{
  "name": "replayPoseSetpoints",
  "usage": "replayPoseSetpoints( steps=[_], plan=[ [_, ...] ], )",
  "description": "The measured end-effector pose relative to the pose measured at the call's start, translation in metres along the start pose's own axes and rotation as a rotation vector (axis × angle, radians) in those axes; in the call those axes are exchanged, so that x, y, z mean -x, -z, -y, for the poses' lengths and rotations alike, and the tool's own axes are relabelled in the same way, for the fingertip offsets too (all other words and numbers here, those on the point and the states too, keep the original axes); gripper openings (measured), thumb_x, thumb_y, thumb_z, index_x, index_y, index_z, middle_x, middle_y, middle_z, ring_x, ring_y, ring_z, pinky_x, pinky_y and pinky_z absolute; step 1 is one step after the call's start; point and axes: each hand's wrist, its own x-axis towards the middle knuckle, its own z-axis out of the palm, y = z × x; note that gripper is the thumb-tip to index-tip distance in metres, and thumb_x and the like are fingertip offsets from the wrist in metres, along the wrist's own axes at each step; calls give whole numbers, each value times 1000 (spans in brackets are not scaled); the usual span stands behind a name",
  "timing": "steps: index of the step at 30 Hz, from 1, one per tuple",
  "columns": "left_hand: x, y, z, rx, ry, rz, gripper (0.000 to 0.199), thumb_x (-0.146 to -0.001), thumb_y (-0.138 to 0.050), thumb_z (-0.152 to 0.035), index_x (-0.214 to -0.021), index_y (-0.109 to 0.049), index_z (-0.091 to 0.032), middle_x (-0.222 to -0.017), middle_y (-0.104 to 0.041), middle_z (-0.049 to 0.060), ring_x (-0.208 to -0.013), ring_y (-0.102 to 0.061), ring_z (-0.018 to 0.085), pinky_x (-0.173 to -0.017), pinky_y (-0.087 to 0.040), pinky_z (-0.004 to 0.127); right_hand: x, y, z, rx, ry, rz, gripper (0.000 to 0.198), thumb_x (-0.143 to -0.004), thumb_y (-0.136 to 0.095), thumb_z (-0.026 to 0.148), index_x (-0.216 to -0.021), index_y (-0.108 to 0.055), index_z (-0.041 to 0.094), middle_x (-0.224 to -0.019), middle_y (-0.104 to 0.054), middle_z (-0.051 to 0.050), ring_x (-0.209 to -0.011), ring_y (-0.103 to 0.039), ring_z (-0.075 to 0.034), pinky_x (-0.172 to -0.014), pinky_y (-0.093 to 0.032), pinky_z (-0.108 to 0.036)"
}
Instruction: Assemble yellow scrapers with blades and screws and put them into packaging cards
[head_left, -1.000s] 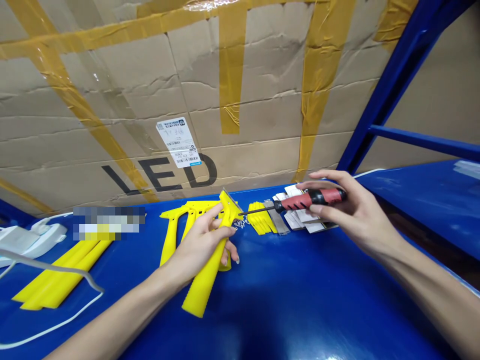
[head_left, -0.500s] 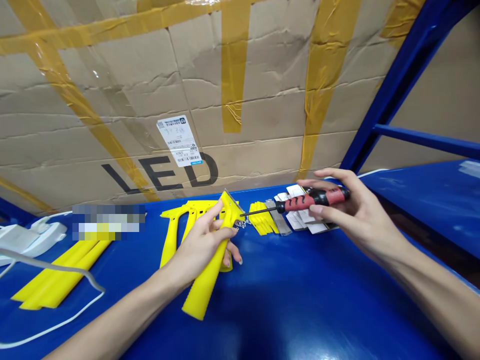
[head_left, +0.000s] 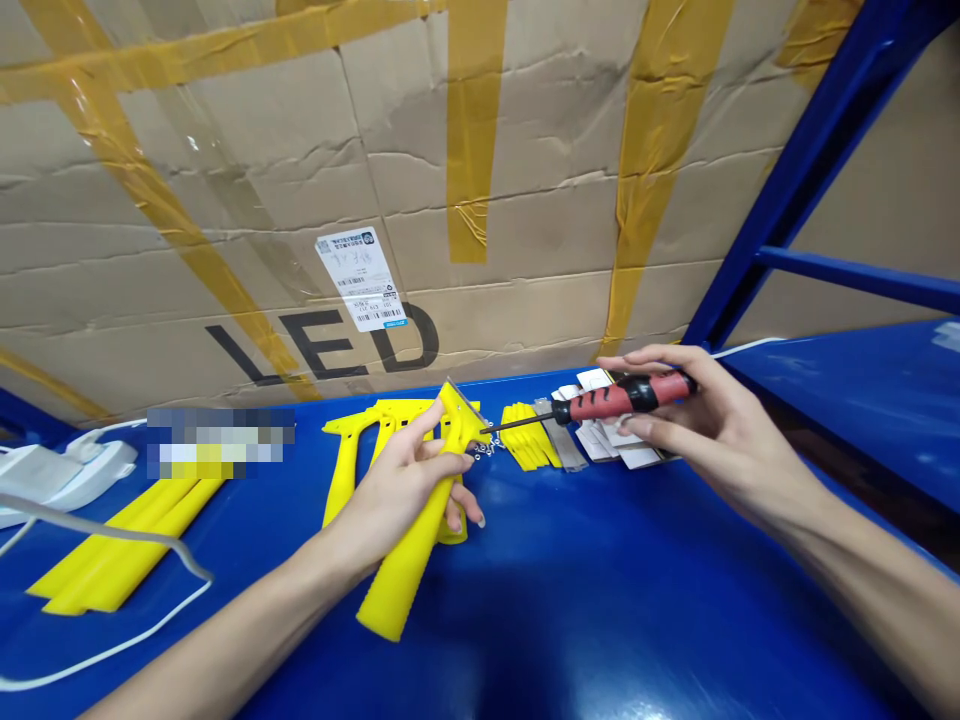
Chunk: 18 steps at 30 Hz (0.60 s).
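Observation:
My left hand (head_left: 409, 475) is closed around a yellow scraper (head_left: 401, 580), its head tilted up and its handle pointing down toward me. A thin metal blade edge shows along the top of that head. In my right hand (head_left: 720, 420) is a screwdriver (head_left: 600, 402) with a red and black handle, held level. Its tip meets the right side of the scraper's head; whether it sits in a screw is too small to tell. Behind my left hand lie several more yellow scrapers (head_left: 343, 470), partly hidden by it.
Small metal screws (head_left: 487, 445), yellow plastic pieces (head_left: 527, 437), grey blades (head_left: 561, 440) and white packets (head_left: 637, 457) lie along the back. Several finished-looking yellow handles (head_left: 135, 545), a white power strip (head_left: 97, 470) and a cable (head_left: 180, 550) are left. A cardboard box (head_left: 525, 300) stands behind.
The scraper's handle end has swung slightly to the left. My right hand and the screwdriver have barely shifted, and the tip remains at the scraper's head.

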Motion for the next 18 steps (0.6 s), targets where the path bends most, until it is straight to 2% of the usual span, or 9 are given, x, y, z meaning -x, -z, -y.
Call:
replayPoseSetpoints(
  steps=[3,4,6,7,10,11,14,17,18],
  plan=[
    [0,-1,0,10,5,-1,102,-84,-63,-16,-160,3,-4,-57,-72,7,-42,-61,15,-45,-45,20,0,-1,-1,30,-39,-17,33,-86,-71,46,-110,-61,27,-93,-75,-4,-44,-60,-12,-39,-47,-26],
    [1,-1,0,13,10,-6,101,-84,-63,-16,-160,3,-6,-57,-72,6,-42,-61,15,-45,-46,20,0,-1,-1,45,-19,-28,33,-84,-73,45,-109,-61,26,-94,-75,-4,-44,-60,-12,-39,-48,-26],
    [1,-3,0,16,27,-12,100,-84,-63,-16,-160,3,-8,-57,-71,4,-41,-60,15,-45,-46,20,0,0,-2,30,54,-29,42,-76,-82,38,-112,-61,27,-101,-74,-4,-58,-69,-15,-51,-57,-29],
    [2,-3,0,19,34,-15,99,-85,-62,-15,-160,2,-9,-56,-70,4,-41,-60,15,-44,-46,20,0,0,-3,13,69,-19,44,-76,-82,36,-114,-60,29,-98,-74,-2,-62,-70,-17,-53,-58,-29],
    [2,-3,1,25,44,-28,95,-84,-63,-15,-158,-3,-13,-56,-69,1,-39,-59,14,-42,-45,21,0,2,-4,68,39,-19,25,-86,-72,41,-105,-64,26,-71,-69,2,-43,-60,-12,-38,-47,-24],
    [2,-3,1,22,44,-35,92,-83,-63,-15,-157,-7,-14,-56,-68,0,-38,-58,14,-42,-45,21,0,2,-5,88,51,-27,22,-87,-71,41,-101,-65,25,-74,-70,1,-43,-59,-11,-38,-46,-23],
    [1,-2,2,8,41,-44,80,-83,-64,-17,-149,-20,-18,-55,-65,-3,-37,-58,14,-41,-45,21,0,1,-4,39,105,4,30,-80,-79,37,-105,-66,27,-99,-73,-3,-65,-71,-17,-52,-57,-27],
    [0,-1,4,-4,34,-34,71,-83,-64,-18,-142,-25,-21,-56,-65,-4,-38,-58,14,-42,-45,20,0,-1,-4,52,43,43,28,-87,-71,43,-107,-63,25,-88,-73,-3,-51,-66,-14,-44,-53,-27],
    [-1,-1,4,-10,33,-33,70,-84,-64,-18,-142,-25,-22,-56,-66,-3,-38,-58,14,-42,-46,20,0,-1,-4,81,56,29,28,-87,-71,43,-106,-64,24,-91,-73,-4,-51,-65,-13,-45,-54,-26]
  ],
)
